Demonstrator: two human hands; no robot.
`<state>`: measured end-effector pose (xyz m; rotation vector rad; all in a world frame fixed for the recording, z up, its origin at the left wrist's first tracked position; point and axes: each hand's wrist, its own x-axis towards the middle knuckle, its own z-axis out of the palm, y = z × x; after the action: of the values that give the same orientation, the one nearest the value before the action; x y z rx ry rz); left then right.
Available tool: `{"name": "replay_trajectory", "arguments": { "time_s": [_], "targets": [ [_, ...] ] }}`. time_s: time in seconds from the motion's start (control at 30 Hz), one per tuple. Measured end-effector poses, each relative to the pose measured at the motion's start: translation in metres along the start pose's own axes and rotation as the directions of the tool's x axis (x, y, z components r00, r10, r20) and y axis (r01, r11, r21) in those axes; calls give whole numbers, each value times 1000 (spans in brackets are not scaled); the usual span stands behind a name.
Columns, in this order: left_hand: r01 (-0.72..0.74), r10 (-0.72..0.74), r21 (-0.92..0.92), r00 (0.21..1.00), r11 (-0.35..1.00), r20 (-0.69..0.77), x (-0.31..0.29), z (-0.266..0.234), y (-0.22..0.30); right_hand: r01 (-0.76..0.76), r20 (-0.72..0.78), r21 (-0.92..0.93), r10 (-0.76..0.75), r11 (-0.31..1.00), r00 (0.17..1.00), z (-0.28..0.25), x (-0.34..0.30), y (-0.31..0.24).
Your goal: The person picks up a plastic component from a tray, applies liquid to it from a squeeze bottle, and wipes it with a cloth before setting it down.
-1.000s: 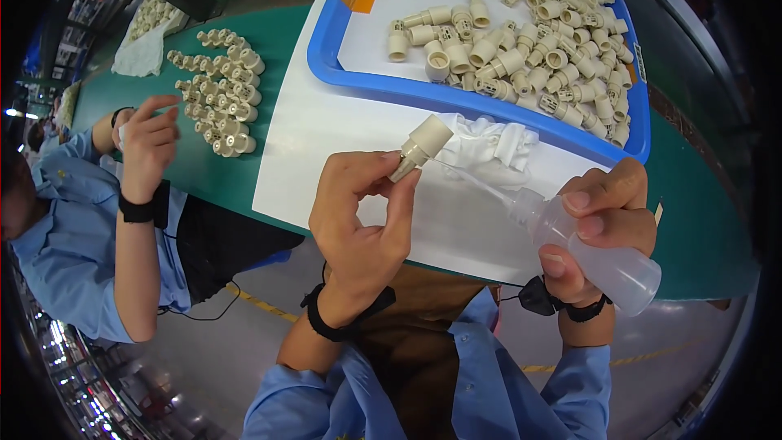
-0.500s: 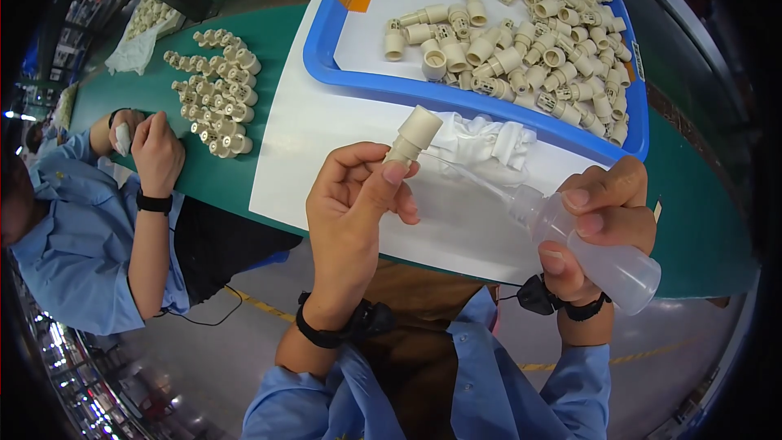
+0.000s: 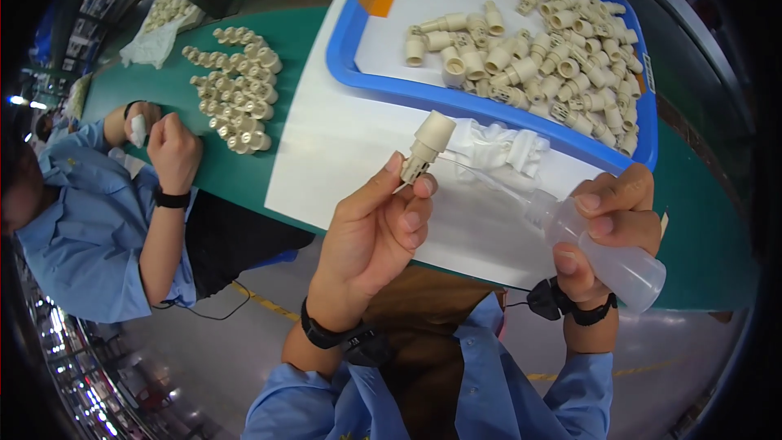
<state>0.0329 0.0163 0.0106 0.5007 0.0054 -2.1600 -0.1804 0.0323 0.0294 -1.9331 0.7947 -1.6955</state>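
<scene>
Between the thumb and fingers of my left hand (image 3: 379, 216) is a beige plastic fitting (image 3: 432, 137), its wide smooth end up and its slotted end down in the grip. My right hand (image 3: 611, 232) is wrapped round a translucent squeeze bottle (image 3: 623, 269), tilted so that its long thin nozzle (image 3: 489, 179) points left. The nozzle's tip reaches the side of the fitting; whether it touches cannot be made out. Under the nozzle, a crumpled white cloth (image 3: 505, 149) lies on the white sheet (image 3: 326, 147).
Beyond my hands, a blue tray (image 3: 489, 103) holds many similar fittings (image 3: 562, 65). Standing fittings (image 3: 240, 98) are grouped on the green table (image 3: 305, 28) at the left. A co-worker (image 3: 90, 220) in a blue shirt sits there, hands on the table edge.
The fitting has shifted slightly right and down in view, and my left fingers have changed their grip, baring its slotted lower part. The bottle has moved slightly right.
</scene>
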Motion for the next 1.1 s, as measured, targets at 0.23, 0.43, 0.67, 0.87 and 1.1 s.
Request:
{"name": "replay_trajectory", "arguments": {
  "time_s": [0.23,0.43,0.67,0.87,1.1],
  "targets": [
    [-413,504,583,864,700,6,-38,-11,42,-57,-62,-70,52,996,997,-4,-7,-2],
    [189,772,801,460,-568,439,-87,-6,143,-50,-97,-152,35,987,995,-11,-8,0],
    [427,494,254,684,-868,537,-75,-37,174,-43,-101,-214,21,976,995,-4,-5,8],
    [421,404,139,648,-896,645,-70,-21,159,-38,-119,-202,14,979,993,-8,-4,6],
    [70,478,670,756,-739,448,-17,37,101,-34,-301,-281,-55,959,952,-18,0,15]
  ]
}}
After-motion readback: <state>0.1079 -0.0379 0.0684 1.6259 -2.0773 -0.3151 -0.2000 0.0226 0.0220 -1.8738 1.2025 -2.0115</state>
